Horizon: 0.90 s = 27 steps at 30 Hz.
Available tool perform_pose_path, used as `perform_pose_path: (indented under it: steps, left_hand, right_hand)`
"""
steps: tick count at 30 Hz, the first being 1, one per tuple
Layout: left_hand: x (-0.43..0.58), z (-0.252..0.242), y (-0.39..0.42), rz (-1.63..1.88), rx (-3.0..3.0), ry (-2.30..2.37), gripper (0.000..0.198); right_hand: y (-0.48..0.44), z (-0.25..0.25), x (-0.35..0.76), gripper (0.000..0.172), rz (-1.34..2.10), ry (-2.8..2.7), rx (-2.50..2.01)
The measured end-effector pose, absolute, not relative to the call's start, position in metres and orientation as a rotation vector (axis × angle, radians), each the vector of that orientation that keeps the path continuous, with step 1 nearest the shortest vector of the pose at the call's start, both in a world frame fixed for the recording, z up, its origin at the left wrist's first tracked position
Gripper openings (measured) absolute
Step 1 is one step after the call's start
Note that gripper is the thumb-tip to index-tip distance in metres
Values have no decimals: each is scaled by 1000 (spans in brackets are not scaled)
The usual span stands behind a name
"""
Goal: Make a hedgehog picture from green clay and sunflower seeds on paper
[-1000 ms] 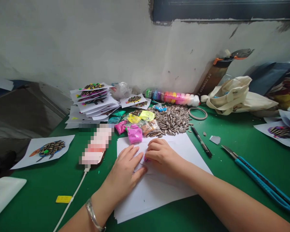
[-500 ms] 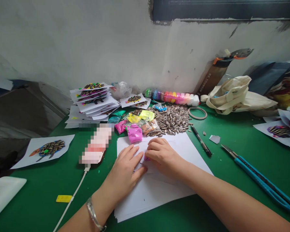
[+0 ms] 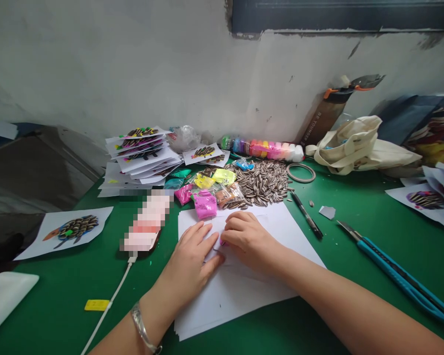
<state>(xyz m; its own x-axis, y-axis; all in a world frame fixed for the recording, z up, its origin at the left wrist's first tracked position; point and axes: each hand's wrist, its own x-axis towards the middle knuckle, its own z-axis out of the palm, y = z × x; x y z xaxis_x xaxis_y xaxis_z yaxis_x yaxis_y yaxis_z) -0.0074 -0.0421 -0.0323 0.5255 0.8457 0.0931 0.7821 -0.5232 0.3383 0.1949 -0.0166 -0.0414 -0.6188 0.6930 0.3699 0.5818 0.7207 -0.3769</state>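
A stack of white paper (image 3: 222, 310) lies before me, with a smaller sheet on top under my hands. My left hand (image 3: 194, 256) rests flat on it, thumb and fingers spread, holding the sheet down. Beside it, my right hand (image 3: 246, 236) has its fingers curled together at the paper. A bit of pink-purple clay (image 3: 222, 242) peeks out at those fingertips; the rest is hidden. Just beyond the hands sits an open packet of pink-purple clay (image 3: 204, 204), at the paper's far edge. Packets of yellow clay (image 3: 224, 175) and brown clay (image 3: 227, 195) lie behind.
Sunflower seeds (image 3: 262, 182) are heaped at the back. To the right lie a pen (image 3: 307, 216), a tape roll (image 3: 301, 172) and a blue utility knife (image 3: 395, 273), blade out. A phone (image 3: 148, 222) with a cable and a stack of seed pictures (image 3: 144, 158) stand left.
Both hands stay nearly in place on the paper. The pink-purple bit at my right fingertips shows slightly differently. The whole view has shifted a little.
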Motion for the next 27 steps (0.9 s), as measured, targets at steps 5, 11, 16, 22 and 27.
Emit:
perform_pose_path:
  steps: [5,11,16,22,27]
  left_hand:
    - [-7,-33,-42,429,2512,1372,38]
    - [-7,-33,-42,394,2516,1382,40]
    - [-7,-31,-42,376,2516,1381,38]
    - [-8,-32,-43,341,2523,1382,39]
    - [-7,-32,-42,333,2533,1386,40]
  right_hand:
    - [-14,-44,198,11,298,-2402,-972]
    - [-13,-44,201,16,319,-2346,-958]
    - [-16,-43,196,13,293,-2399,-945]
    - [-13,-47,197,10,293,-2413,-939]
    - [-13,-47,198,8,281,-2429,-964]
